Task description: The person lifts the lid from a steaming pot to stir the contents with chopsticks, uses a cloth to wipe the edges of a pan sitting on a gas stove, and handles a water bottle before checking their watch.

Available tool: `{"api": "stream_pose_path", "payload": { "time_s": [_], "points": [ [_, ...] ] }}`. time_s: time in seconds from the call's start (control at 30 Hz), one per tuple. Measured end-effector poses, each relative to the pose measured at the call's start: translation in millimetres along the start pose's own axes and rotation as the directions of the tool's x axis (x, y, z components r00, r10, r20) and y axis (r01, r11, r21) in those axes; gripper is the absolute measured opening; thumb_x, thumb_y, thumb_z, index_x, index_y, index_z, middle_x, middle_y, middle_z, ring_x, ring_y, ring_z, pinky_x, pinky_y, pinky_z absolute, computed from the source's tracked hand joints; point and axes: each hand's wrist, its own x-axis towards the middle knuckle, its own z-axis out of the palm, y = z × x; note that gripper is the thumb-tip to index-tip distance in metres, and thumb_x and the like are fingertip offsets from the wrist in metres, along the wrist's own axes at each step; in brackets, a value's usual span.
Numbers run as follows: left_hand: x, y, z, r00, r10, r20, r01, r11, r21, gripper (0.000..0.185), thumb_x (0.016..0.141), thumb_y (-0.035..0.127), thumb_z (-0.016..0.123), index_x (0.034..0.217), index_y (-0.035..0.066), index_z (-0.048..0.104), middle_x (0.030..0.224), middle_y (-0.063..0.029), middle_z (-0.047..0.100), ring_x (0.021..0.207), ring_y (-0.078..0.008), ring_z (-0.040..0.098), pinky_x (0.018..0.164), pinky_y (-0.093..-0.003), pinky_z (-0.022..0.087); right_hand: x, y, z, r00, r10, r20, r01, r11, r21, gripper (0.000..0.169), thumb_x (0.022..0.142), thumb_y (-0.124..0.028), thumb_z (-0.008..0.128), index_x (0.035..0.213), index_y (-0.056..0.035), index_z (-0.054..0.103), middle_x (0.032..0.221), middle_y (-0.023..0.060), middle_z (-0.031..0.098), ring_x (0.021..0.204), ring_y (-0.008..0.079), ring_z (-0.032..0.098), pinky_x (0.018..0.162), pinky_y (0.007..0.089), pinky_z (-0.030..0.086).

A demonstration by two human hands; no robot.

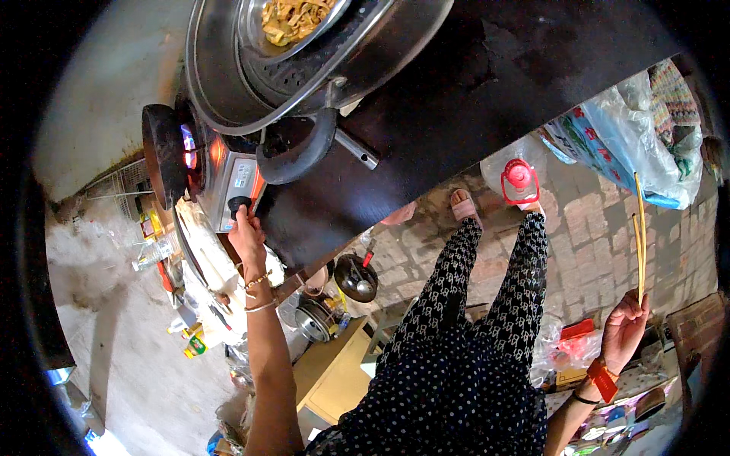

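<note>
My left hand (247,238) grips the black knob (239,205) on the front of a portable gas stove (239,174). Blue and violet flame (188,145) burns under a dark pan (159,157) on the stove. Away from the table, at the right, my right hand (626,324) holds a pair of chopsticks (641,245) pointing away from me. Beside the stove stands a large metal pot (214,68) with a perforated tray and a curved black handle (308,159). Inside it rests a metal bowl (246,34) of yellowish-brown cooked food (293,20).
The black tabletop (445,108) ends in an edge before me. On the brick floor (485,256) stand a clear jug with a red cap (519,174) and filled plastic bags (621,137). A black wok (353,279) lies lower, left of my legs.
</note>
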Motion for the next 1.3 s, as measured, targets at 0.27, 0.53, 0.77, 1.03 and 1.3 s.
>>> {"api": "stream_pose_path", "payload": {
  "time_s": [0.27, 0.53, 0.77, 1.03, 1.3],
  "points": [
    [5.7, -3.2, -0.2, 0.996, -0.080, 0.029, 0.083, 0.992, -0.097, 0.028, 0.082, 0.029, 0.049, 0.063, 0.009, 0.048, 0.049, 0.0023, 0.041, 0.035, -0.0077, 0.034, 0.033, -0.0215, 0.024, 3.6, 6.8, -6.5, 1.000, -0.013, -0.002, 0.013, 1.000, 0.005, 0.018, 0.089, -0.013, 0.039, 0.088, 0.0041, 0.044, 0.070, 0.0052, 0.040, 0.058, 0.0099, 0.041, 0.054, 0.0222, 0.038],
    [3.7, -6.4, 4.6, 0.999, -0.012, -0.041, 0.008, 0.994, -0.109, 0.026, 0.082, 0.026, 0.050, 0.066, 0.006, 0.046, 0.046, 0.0014, 0.041, 0.033, -0.0051, 0.030, 0.030, -0.0191, 0.020, 6.7, 5.1, -10.9, 1.000, -0.004, -0.007, 0.005, 1.000, 0.020, 0.018, 0.090, -0.013, 0.038, 0.089, 0.0041, 0.043, 0.069, 0.0050, 0.039, 0.058, 0.0101, 0.039, 0.053, 0.0225, 0.036],
    [2.7, -5.3, 6.5, 0.999, 0.005, -0.047, -0.009, 0.996, -0.091, 0.026, 0.081, 0.026, 0.051, 0.065, 0.007, 0.045, 0.046, 0.0014, 0.041, 0.033, -0.0058, 0.032, 0.031, -0.0195, 0.021, 7.2, 8.6, -10.0, 1.000, 0.001, 0.002, -0.001, 0.999, 0.043, 0.018, 0.090, -0.013, 0.038, 0.089, 0.0039, 0.043, 0.070, 0.0056, 0.040, 0.058, 0.0104, 0.039, 0.054, 0.0231, 0.037],
    [4.3, -7.3, 6.2, 0.995, 0.047, -0.082, -0.049, 0.999, -0.022, 0.027, 0.081, 0.027, 0.051, 0.063, 0.008, 0.045, 0.046, 0.0016, 0.041, 0.033, -0.0065, 0.033, 0.031, -0.0200, 0.023, 6.9, 7.0, -9.4, 1.000, -0.001, -0.004, 0.001, 1.000, 0.025, 0.018, 0.090, -0.013, 0.038, 0.089, 0.0037, 0.043, 0.071, 0.0058, 0.041, 0.057, 0.0102, 0.040, 0.054, 0.0228, 0.037],
    [5.8, -9.5, 3.9, 0.998, 0.047, -0.048, -0.049, 0.999, -0.022, 0.028, 0.081, 0.028, 0.051, 0.063, 0.008, 0.046, 0.047, 0.0015, 0.042, 0.034, -0.0063, 0.033, 0.031, -0.0200, 0.023, 8.2, 5.3, -9.6, 1.000, 0.014, -0.010, -0.013, 0.999, 0.053, 0.018, 0.089, -0.013, 0.038, 0.089, 0.0037, 0.043, 0.070, 0.0059, 0.041, 0.057, 0.0104, 0.040, 0.054, 0.0233, 0.037]
  ]
}}
